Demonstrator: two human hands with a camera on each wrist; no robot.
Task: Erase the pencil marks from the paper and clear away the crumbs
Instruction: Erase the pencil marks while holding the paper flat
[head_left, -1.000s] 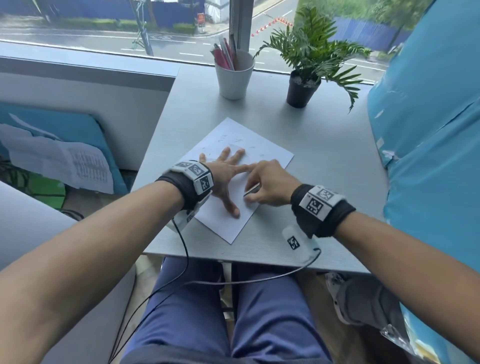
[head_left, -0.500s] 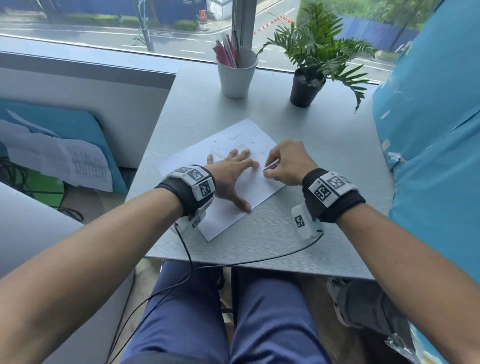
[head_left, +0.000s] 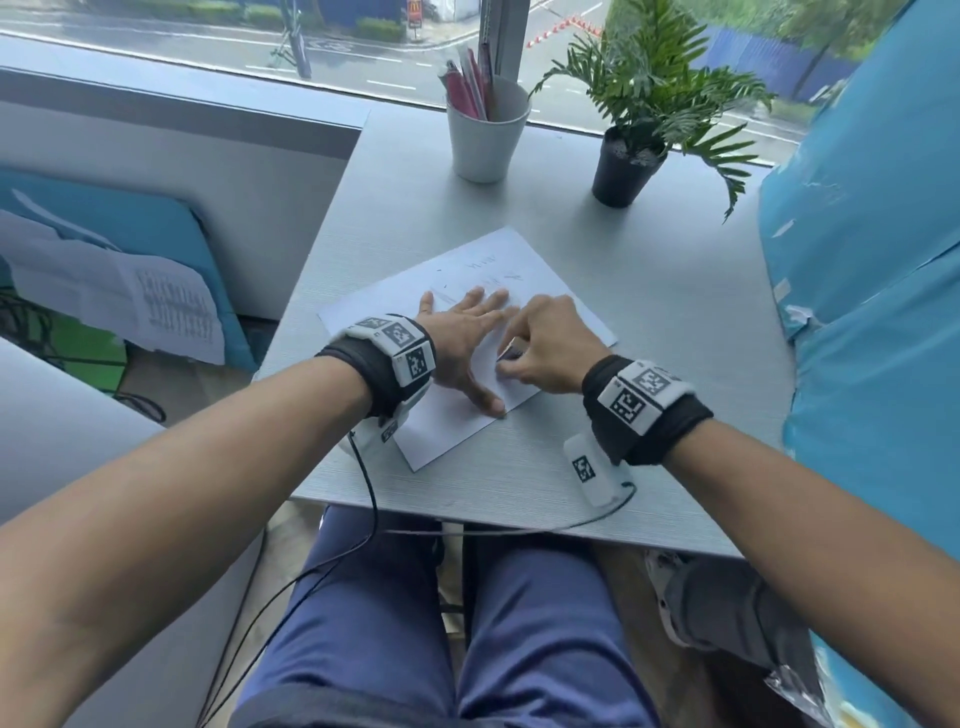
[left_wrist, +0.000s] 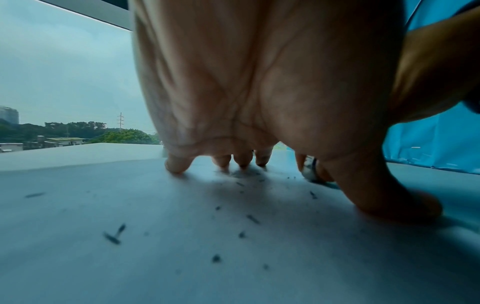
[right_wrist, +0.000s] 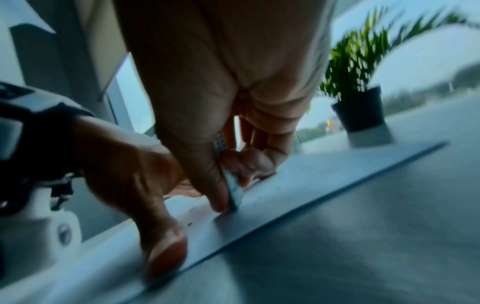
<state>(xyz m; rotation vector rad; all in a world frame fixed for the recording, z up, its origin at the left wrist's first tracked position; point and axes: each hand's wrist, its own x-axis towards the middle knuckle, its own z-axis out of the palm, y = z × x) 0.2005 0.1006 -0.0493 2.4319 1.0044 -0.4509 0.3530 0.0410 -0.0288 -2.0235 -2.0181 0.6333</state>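
Compared with half a second ago, we see our right hand (head_left: 550, 347) pulled back toward us and leftward across the paper (head_left: 545, 291), so that it now sits just beside our left hand's thumb instead of out near the sheet's right edge; a second ago it was in much this same near spot. Our left hand (head_left: 465, 343) has stayed flat on the sheet, fingers straight and spread, thumb angled toward us, pinning the paper to the worktop (head_left: 675, 364).

Our right hand pinches the eraser (right_wrist: 232, 188) between thumb and curled fingers. The eraser is a thin slab standing steeply on its lower end, which touches the paper; its long axis runs up into the hand, tilted slightly.

The paper lies turned on the worktop, its long axis running from the near corner by our left wrist to the far right, toward the potted plant (head_left: 631, 156). Faint pencil marks (head_left: 480, 265) remain on its far half, beyond our fingertips. Dark crumbs (left_wrist: 244, 207) are scattered on the sheet under and before our left palm. A white cup (head_left: 485, 132) of pens stands at the far edge.
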